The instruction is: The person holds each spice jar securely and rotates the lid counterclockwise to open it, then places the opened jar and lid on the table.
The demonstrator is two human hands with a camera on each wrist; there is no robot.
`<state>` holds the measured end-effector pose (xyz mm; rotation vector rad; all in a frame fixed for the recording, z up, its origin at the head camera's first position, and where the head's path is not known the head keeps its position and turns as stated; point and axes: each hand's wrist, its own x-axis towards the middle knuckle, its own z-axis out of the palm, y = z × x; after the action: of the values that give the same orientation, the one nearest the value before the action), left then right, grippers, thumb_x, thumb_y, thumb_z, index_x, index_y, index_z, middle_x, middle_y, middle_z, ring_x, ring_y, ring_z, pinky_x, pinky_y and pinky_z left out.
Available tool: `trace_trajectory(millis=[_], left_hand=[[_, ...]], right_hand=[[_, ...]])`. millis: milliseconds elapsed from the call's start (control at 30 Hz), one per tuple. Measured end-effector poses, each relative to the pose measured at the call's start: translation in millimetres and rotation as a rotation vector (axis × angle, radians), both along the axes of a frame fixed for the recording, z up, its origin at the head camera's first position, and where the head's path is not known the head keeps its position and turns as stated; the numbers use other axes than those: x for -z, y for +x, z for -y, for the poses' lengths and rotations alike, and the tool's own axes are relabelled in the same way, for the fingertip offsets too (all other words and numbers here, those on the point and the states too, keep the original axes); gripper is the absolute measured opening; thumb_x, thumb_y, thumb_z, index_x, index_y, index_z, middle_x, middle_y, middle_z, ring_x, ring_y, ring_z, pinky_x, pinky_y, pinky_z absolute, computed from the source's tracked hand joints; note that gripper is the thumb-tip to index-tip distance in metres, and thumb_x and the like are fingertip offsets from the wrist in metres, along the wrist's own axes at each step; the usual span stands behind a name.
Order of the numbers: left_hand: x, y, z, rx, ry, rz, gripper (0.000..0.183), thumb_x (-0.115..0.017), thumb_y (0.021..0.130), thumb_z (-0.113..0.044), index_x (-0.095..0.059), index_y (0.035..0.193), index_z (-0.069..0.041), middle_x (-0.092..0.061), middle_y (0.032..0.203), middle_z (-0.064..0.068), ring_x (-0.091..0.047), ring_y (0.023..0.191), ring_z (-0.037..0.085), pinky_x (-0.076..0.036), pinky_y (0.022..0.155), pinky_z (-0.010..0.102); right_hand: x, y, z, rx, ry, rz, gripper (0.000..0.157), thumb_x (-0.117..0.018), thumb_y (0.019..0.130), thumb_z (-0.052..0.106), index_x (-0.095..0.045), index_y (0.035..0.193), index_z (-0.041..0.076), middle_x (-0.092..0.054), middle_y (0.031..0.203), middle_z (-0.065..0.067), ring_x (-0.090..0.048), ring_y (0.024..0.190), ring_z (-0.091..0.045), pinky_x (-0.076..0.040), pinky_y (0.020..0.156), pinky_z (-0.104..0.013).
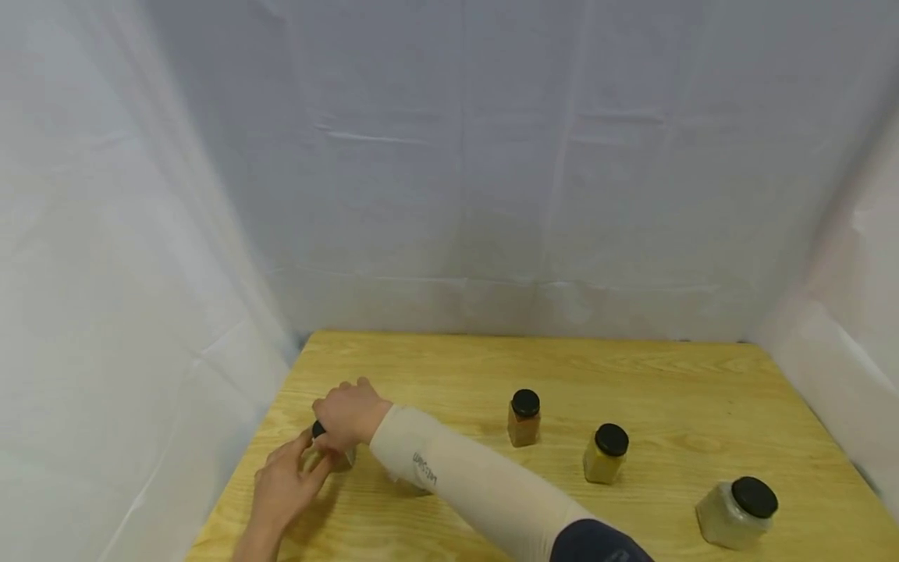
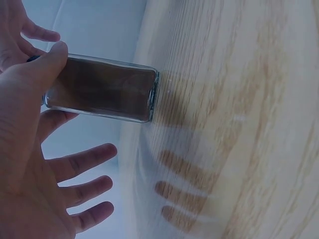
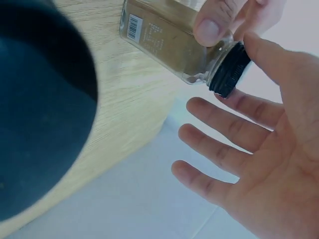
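Note:
Near the table's left side, my two hands meet at a glass spice jar [image 2: 104,89] with brown powder inside and a black screw lid [image 3: 230,69]. My left hand [image 1: 284,484] pinches the jar near its neck between thumb and index finger, its other fingers spread apart. From above, my right hand [image 1: 351,414] pinches the black lid with thumb and index finger, the remaining fingers extended. A barcode label [image 3: 134,28] shows on the jar's side. The jar stands roughly upright; whether its base touches the wood cannot be told.
On the wooden table [image 1: 667,398] stand a jar of reddish powder [image 1: 524,429], a jar of yellow powder [image 1: 600,467] and a wider jar of pale contents [image 1: 726,519]. My right forearm mostly covers another jar [image 1: 407,485]. White sheeting [image 1: 449,195] surrounds the table.

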<state>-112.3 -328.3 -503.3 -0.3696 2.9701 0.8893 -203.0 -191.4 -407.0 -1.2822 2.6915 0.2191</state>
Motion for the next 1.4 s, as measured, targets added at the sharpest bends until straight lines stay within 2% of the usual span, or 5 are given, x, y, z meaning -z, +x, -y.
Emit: trace_trajectory(millis=[400,733,833,1067,1400], left_hand=[[-2.1,1.0,2,-0.006,-0.030,-0.028,0.083,-0.056,0.103,-0.062,-0.042,0.160,-0.004,-0.051,0.156,0.028,-0.041,0.144,0.059,-0.035,0.102,0.077],[-2.5,0.9,2,0.003,-0.031,-0.008,0.083,-0.056,0.103,-0.062,-0.041,0.160,-0.003,-0.049,0.157,0.029,-0.039,0.144,0.059,-0.034,0.104,0.078],[-2.0,1.3,1,0.007,-0.028,-0.012,0.083,-0.056,0.104,-0.062,-0.040,0.160,-0.002,-0.048,0.157,0.030,-0.039,0.145,0.059,-0.033,0.105,0.079],[0.5,3.4,-1,0.006,-0.011,-0.029,0.078,-0.057,0.105,-0.058,-0.041,0.160,-0.005,-0.050,0.156,0.029,-0.040,0.144,0.058,-0.032,0.105,0.080],[-0.9,3.5,0,0.001,-0.030,-0.033,0.081,-0.057,0.103,-0.062,-0.043,0.159,-0.006,-0.052,0.156,0.027,-0.042,0.144,0.058,-0.035,0.103,0.077]], right_hand=[[-2.4,-9.3,-7,0.013,0.019,-0.077,0.042,-0.069,0.094,0.066,-0.067,0.121,0.034,-0.071,0.108,0.015,-0.062,0.101,-0.008,-0.046,0.104,-0.034],[-1.3,-12.1,-10,-0.013,-0.063,0.087,0.033,-0.067,0.098,0.059,-0.064,0.094,0.027,-0.062,0.082,0.013,-0.053,0.078,-0.007,-0.043,0.089,-0.032],[-0.5,-9.8,-6,-0.007,-0.060,0.100,0.033,-0.063,0.099,0.062,-0.064,0.098,0.028,-0.061,0.083,0.013,-0.052,0.077,-0.007,-0.042,0.087,-0.031],[-2.0,-3.1,-1,-0.026,-0.031,0.074,0.030,-0.065,0.102,0.055,-0.066,0.124,0.034,-0.069,0.106,0.015,-0.060,0.100,-0.005,-0.045,0.111,-0.036],[-4.6,-4.9,-4,-0.013,0.028,-0.040,0.040,-0.069,0.096,0.062,-0.066,0.124,0.034,-0.070,0.110,0.015,-0.059,0.099,-0.007,-0.046,0.102,-0.033]])
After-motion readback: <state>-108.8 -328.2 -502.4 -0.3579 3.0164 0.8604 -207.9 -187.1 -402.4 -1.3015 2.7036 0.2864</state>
